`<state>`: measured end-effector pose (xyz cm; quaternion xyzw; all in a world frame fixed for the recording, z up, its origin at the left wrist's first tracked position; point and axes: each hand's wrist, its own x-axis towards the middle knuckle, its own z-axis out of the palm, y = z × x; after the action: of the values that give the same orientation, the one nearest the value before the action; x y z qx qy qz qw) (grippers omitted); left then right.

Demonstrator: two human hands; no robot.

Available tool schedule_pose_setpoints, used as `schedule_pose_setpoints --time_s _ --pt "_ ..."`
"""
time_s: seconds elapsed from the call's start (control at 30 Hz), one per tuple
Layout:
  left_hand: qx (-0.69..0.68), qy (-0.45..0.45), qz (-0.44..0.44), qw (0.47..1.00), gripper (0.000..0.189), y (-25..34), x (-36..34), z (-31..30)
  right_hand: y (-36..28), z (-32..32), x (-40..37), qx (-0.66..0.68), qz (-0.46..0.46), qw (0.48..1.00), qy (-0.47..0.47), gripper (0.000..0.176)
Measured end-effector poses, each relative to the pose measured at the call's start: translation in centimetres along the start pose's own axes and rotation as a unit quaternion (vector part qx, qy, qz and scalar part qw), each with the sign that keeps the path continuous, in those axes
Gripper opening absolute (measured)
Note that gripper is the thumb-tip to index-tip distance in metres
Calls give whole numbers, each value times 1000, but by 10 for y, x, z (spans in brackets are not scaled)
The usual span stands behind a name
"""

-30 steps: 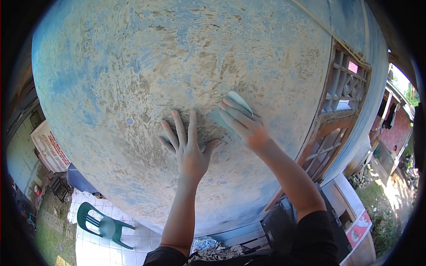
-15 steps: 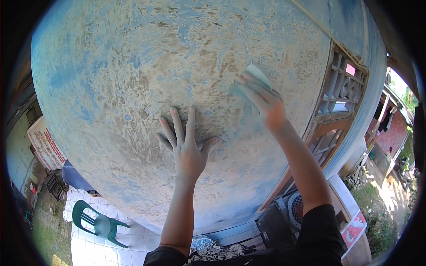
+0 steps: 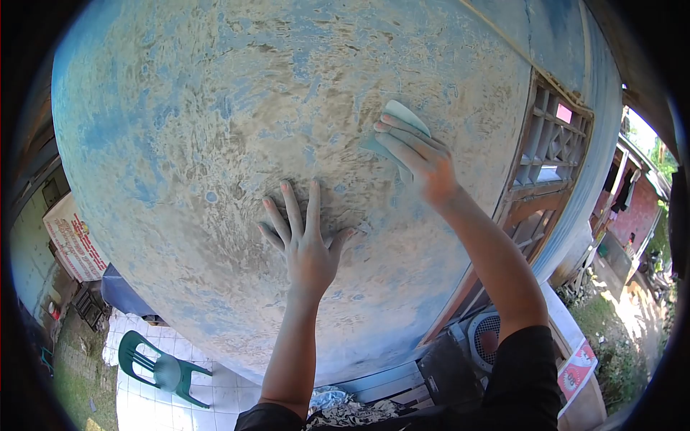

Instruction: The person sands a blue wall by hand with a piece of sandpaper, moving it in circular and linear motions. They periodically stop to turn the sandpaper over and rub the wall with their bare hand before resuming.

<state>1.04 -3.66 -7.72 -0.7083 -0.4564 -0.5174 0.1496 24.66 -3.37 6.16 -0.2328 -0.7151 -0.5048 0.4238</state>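
Note:
My left hand (image 3: pixel 309 255) lies flat against the wall (image 3: pixel 244 136), its dusty fingers spread and nothing in them. The wall's blue paint is worn down to patchy beige and grey. Higher and to the right, my right hand (image 3: pixel 425 161) presses a folded, pale green sheet of sandpaper (image 3: pixel 406 115) to the surface. The fingers lie over the sandpaper and its upper edge sticks out past them. Its underside is hidden against the wall.
A wooden door frame with a lattice vent (image 3: pixel 553 133) borders the wall on the right. Below stand a green plastic chair (image 3: pixel 169 372) on white tiles, a speaker-like box with a round grille (image 3: pixel 489 341) and a dark panel (image 3: pixel 449 370). A printed sack-like sheet (image 3: pixel 75 237) is at left.
My right hand has shifted slightly left with the sandpaper, and is less blurred now. My left hand stays flat on the wall, while the whole view has shifted a little.

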Motion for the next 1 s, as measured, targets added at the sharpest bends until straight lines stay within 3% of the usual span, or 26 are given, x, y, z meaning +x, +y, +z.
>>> schedule_pose_setpoints --time_s 0.1,0.23,0.3,0.43,0.47,0.53,0.6,0.77,0.87,0.93,1.0 --pt "4 0 2 1000 113 1 0 -1 -32 11 -17 7 -33 999 -29 27" --pt "2 -3 2 1000 113 0 1 -1 -8 -2 -6 19 -124 990 -70 32" --pt "2 -6 3 1000 111 -1 0 0 15 0 6 -35 -1 999 26 32" --pt "-5 3 -8 1000 109 6 7 -6 -19 9 0 15 45 998 38 27" --pt "20 11 17 1000 105 5 15 -11 -24 4 -4 14 42 998 36 27" --pt "46 19 43 998 101 -2 36 -23 -33 -5 -13 34 -86 993 -78 28" --pt "85 77 128 985 91 -13 62 -37 -4 -11 -13 -1 -64 996 -68 31" --pt "128 61 224 964 81 -33 88 -63 3 -5 -6 -41 48 998 10 30" --pt "152 91 264 948 75 -44 86 -53 -26 -6 -9 -38 12 998 -53 30" --pt "161 87 267 946 66 -45 85 -53 -30 -11 -7 20 -115 986 -119 33" --pt "158 90 273 945 63 -47 84 -53 2 -15 0 13 -141 983 -115 33"
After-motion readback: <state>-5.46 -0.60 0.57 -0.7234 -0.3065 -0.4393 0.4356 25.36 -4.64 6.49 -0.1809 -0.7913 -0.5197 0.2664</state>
